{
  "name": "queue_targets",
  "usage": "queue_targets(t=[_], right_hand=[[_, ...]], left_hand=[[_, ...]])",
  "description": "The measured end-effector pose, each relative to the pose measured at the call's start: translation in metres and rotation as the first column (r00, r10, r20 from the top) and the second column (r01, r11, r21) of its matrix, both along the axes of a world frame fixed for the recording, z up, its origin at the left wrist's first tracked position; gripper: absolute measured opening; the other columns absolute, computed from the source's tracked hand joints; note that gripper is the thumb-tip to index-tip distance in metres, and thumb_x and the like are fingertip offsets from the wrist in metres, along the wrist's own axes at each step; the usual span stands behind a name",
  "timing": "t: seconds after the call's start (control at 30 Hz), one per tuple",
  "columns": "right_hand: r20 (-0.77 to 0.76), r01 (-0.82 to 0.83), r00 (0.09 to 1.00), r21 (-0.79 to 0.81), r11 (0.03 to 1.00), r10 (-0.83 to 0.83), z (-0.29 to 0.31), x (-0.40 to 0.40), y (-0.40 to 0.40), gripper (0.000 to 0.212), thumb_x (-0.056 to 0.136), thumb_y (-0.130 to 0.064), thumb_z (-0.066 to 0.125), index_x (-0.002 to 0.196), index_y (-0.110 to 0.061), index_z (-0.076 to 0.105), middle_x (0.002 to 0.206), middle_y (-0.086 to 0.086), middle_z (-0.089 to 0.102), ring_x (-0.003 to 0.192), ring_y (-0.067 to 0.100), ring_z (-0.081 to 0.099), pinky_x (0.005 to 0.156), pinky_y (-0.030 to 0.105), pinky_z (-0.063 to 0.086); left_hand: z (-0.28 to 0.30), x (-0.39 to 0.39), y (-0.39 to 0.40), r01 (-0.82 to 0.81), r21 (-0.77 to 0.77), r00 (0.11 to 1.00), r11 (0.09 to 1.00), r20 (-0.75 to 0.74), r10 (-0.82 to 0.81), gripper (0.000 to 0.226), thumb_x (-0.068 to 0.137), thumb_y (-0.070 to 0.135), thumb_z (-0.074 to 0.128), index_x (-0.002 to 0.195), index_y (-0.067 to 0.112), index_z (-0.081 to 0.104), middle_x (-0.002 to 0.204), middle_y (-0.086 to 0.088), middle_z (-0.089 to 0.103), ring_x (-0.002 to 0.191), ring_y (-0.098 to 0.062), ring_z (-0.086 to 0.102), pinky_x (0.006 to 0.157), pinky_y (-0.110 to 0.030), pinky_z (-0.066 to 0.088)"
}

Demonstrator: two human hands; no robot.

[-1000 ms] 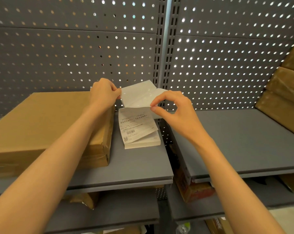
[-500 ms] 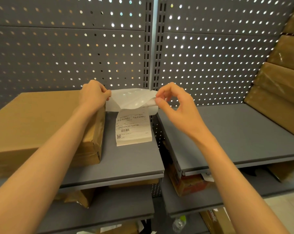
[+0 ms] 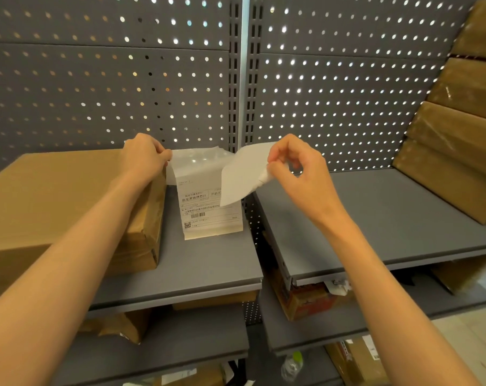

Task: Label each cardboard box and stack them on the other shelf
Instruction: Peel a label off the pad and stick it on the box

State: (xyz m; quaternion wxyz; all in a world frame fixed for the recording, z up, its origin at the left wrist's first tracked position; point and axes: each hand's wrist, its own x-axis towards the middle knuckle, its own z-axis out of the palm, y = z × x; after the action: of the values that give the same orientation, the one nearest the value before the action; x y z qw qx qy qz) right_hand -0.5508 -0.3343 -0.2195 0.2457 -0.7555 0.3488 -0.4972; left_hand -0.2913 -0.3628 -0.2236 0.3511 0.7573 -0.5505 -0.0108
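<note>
The right hand (image 3: pixel 297 168) pinches a white label (image 3: pixel 242 176) by its corner, lifted over the label stack (image 3: pixel 211 215) on the left shelf (image 3: pixel 208 268). The left hand (image 3: pixel 144 157) pinches the shiny backing sheet (image 3: pixel 197 162). A cardboard box (image 3: pixel 55 196) lies just beside the stack; more boxes (image 3: pixel 459 135) are piled on the right shelf (image 3: pixel 389 218).

**Label coming away from its backing**

The right hand (image 3: pixel 297 174) is drawing the white label (image 3: pixel 242 176) off to the right, so the sheet that a second ago lay flat against the glossy backing sheet (image 3: pixel 197 162) is now hanging free, curled and tilted over the label stack (image 3: pixel 211 215). The left hand (image 3: pixel 144 157) is pinching the backing's left edge farther from the right hand than before, and more of the stack's top printed label is showing.
</note>
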Motion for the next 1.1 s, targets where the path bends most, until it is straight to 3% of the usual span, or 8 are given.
queue_targets(t=[0.1, 0.23, 0.37, 0.53, 0.63, 0.83, 0.97, 1.1], right_hand=[[0.009, 0.011, 1.0, 0.004, 1.0, -0.011, 0.0, -0.002, 0.001, 0.017, 0.072, -0.017, 0.049, 0.068, -0.033, 0.049, 0.064, -0.018, 0.05, 0.073, 0.012, 0.043, 0.07, 0.024, 0.031], [0.037, 0.034, 0.999, -0.02, 0.999, -0.033, 0.001, -0.006, 0.003, 0.011, 0.07, -0.017, 0.049, 0.065, -0.026, 0.048, 0.062, -0.013, 0.049, 0.067, 0.011, 0.043, 0.066, 0.021, 0.032], [0.061, 0.048, 0.997, -0.037, 0.998, -0.046, 0.005, -0.011, 0.003, 0.011, 0.069, -0.014, 0.051, 0.061, -0.021, 0.048, 0.059, -0.005, 0.049, 0.058, 0.005, 0.04, 0.057, 0.018, 0.033], [0.04, 0.041, 0.998, -0.05, 0.998, -0.039, 0.003, -0.009, 0.003, 0.007, 0.069, -0.025, 0.05, 0.063, -0.025, 0.052, 0.062, -0.01, 0.053, 0.068, 0.014, 0.05, 0.069, 0.032, 0.041], [0.023, 0.023, 0.999, -0.05, 0.998, -0.022, 0.004, -0.002, 0.002, 0.007, 0.07, -0.024, 0.051, 0.064, -0.028, 0.052, 0.06, -0.018, 0.052, 0.071, 0.01, 0.048, 0.071, 0.026, 0.039], [0.043, -0.102, 0.994, -0.032, 0.994, 0.103, 0.013, 0.013, 0.0, 0.014, 0.074, -0.009, 0.053, 0.067, -0.021, 0.054, 0.059, -0.015, 0.049, 0.061, 0.001, 0.043, 0.063, 0.017, 0.038], [0.035, -0.156, 0.987, -0.052, 0.986, 0.158, 0.017, 0.032, -0.002, 0.014, 0.077, -0.01, 0.053, 0.071, -0.022, 0.056, 0.065, -0.006, 0.054, 0.065, 0.008, 0.046, 0.066, 0.023, 0.04], [0.033, -0.208, 0.977, -0.073, 0.975, 0.211, 0.018, 0.052, -0.003, 0.016, 0.077, -0.011, 0.053, 0.071, -0.026, 0.056, 0.066, -0.013, 0.055, 0.067, 0.007, 0.048, 0.068, 0.025, 0.042]], left_hand=[[-0.001, 0.001, 0.0, 0.0, -0.004, 1.0, 1.0, -0.004, 0.0, 0.023, 0.089, 0.01, 0.056, 0.071, -0.001, 0.067, 0.076, -0.01, 0.062, 0.08, -0.028, 0.053, 0.098, -0.044, 0.041], [-0.001, 0.0, 0.0, -0.018, -0.003, 1.0, 1.0, -0.016, 0.018, 0.023, 0.091, 0.012, 0.056, 0.08, -0.004, 0.069, 0.078, -0.012, 0.06, 0.08, -0.025, 0.051, 0.07, -0.031, 0.036], [-0.001, 0.001, 0.0, -0.026, -0.01, 0.999, 1.0, -0.035, 0.025, 0.024, 0.092, 0.015, 0.056, 0.081, -0.002, 0.068, 0.075, -0.015, 0.058, 0.077, -0.025, 0.049, 0.068, -0.032, 0.035], [-0.001, -0.001, 0.0, -0.045, -0.033, 0.999, 0.998, -0.025, 0.045, 0.035, 0.095, 0.026, 0.052, 0.074, 0.001, 0.065, 0.065, -0.013, 0.054, 0.084, -0.034, 0.053, 0.07, -0.034, 0.034], [0.0, -0.001, 0.002, -0.06, -0.136, 0.998, 0.989, -0.042, 0.055, 0.04, 0.096, 0.033, 0.047, 0.083, 0.001, 0.066, 0.082, -0.018, 0.066, 0.095, -0.036, 0.056, 0.079, -0.037, 0.041], [0.033, -0.033, 0.038, 0.304, -0.394, 0.908, 0.868, -0.156, -0.389, 0.023, 0.092, 0.034, 0.056, 0.087, 0.014, 0.068, 0.075, 0.007, 0.062, 0.07, -0.007, 0.053, 0.072, -0.026, 0.047], [0.047, -0.054, 0.075, 0.627, -0.182, 0.696, 0.758, -0.306, -0.649, 0.021, 0.077, 0.042, 0.071, 0.081, 0.022, 0.068, 0.076, 0.005, 0.067, 0.071, -0.006, 0.059, 0.07, -0.018, 0.047], [0.04, -0.052, 0.092, 0.604, -0.171, 0.708, 0.779, -0.334, -0.622, 0.011, 0.079, 0.025, 0.073, 0.08, 0.016, 0.067, 0.074, 0.006, 0.068, 0.07, -0.009, 0.062, 0.073, -0.021, 0.051]])
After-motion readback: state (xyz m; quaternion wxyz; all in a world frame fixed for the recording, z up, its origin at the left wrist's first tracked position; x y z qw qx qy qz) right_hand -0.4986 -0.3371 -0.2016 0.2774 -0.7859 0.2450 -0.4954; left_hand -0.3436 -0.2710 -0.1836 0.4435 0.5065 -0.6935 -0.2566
